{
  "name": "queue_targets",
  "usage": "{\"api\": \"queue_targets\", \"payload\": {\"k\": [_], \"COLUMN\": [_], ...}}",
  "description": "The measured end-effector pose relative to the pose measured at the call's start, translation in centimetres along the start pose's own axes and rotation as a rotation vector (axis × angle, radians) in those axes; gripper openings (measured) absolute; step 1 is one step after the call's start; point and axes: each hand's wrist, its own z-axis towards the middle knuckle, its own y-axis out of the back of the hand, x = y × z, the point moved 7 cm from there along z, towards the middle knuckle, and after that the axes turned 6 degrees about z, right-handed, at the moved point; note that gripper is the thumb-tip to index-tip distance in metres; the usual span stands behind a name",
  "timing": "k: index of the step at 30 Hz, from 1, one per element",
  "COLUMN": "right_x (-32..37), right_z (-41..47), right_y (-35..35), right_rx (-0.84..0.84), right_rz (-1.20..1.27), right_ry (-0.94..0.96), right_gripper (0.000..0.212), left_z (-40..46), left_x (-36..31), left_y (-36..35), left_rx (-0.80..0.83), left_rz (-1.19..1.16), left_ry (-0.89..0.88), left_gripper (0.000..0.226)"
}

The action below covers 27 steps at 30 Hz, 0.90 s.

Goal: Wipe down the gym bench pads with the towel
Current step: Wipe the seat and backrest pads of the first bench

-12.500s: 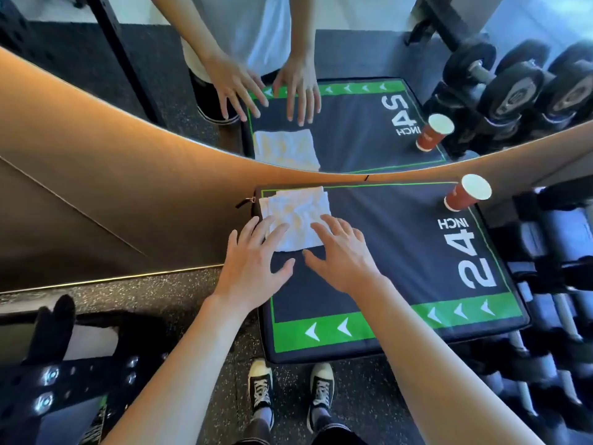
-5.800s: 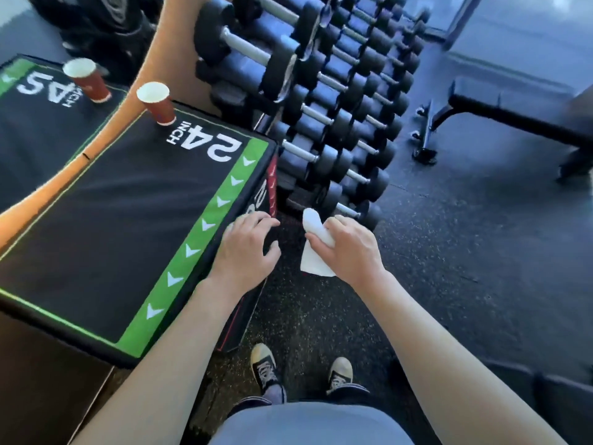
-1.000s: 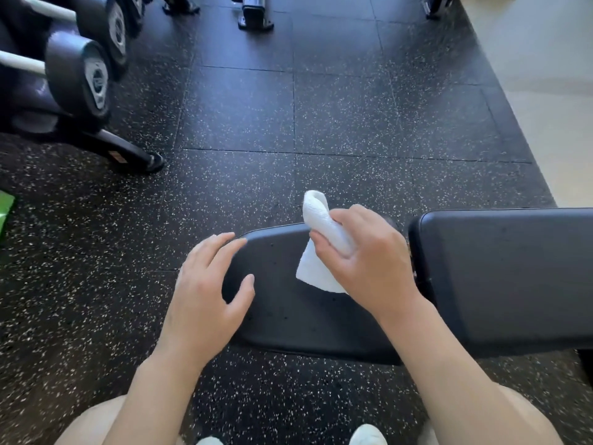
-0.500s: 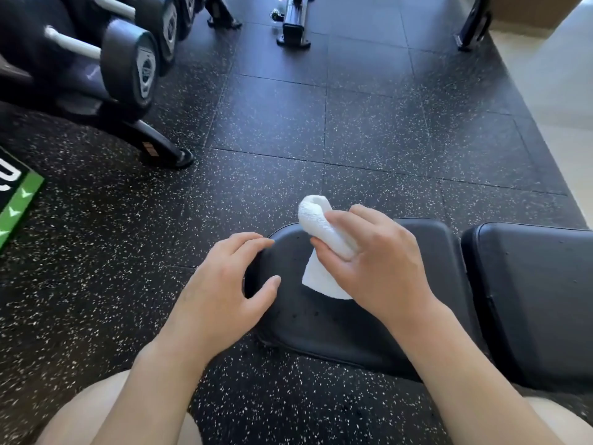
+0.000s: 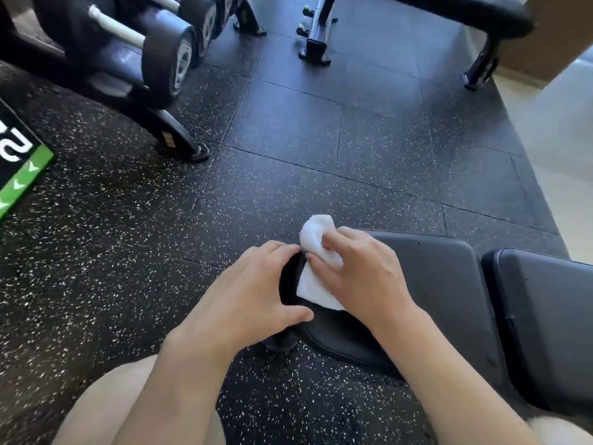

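A black gym bench lies low in front of me. Its seat pad [image 5: 433, 284] is nearest, and a second pad [image 5: 545, 316] follows on the right across a narrow gap. My right hand [image 5: 362, 274] is closed around a small white towel [image 5: 316, 274], held bunched over the seat pad's left end. The towel's upper fold sticks out above my fingers. My left hand [image 5: 253, 293] rests on the pad's left edge, fingers spread and curled over it, thumb on top. It holds nothing.
A dumbbell rack [image 5: 134, 59] stands at the upper left on the speckled black rubber floor [image 5: 288, 155]. A green-edged plyo box [image 5: 19, 168] shows at the far left. Another bench frame [image 5: 417, 14] crosses the top. My knees are at the bottom.
My left hand has closed in onto the left end of the seat pad. My right hand and the towel have stayed over the same end, and my view has shifted slightly left.
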Motion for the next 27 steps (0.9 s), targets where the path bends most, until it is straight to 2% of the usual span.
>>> {"api": "queue_targets", "payload": {"k": [4, 7, 15, 19, 22, 27], "right_x": [2.1, 3.4, 0.8, -0.6, 0.5, 3.9], "right_z": [-4.0, -6.3, 1.8, 4.9, 3.0, -5.4], "right_y": [0.3, 1.0, -1.6, -3.0, -2.1, -0.2], "right_rx": [0.047, -0.024, -0.124, -0.068, -0.092, -0.111], "right_rz": [-0.004, -0.025, -0.032, -0.011, -0.003, -0.027], "right_ry": [0.078, 0.200, 0.050, -0.059, -0.019, 0.107], "right_gripper": [0.028, 0.029, 0.033, 0.034, 0.034, 0.031], "left_z": [0.0, -0.4, 0.3, 0.0, -0.1, -0.1], "left_x": [0.7, 0.5, 1.7, 2.1, 2.7, 3.5], "left_y": [-0.4, -0.5, -0.2, -0.2, -0.3, 0.1], "left_rx": [0.041, 0.069, 0.069, 0.079, 0.090, 0.079], "left_rz": [0.002, 0.027, 0.020, 0.022, 0.031, -0.010], "left_ry": [0.012, 0.002, 0.054, 0.081, 0.109, 0.129], "left_gripper": [0.099, 0.111, 0.101, 0.091, 0.093, 0.085]}}
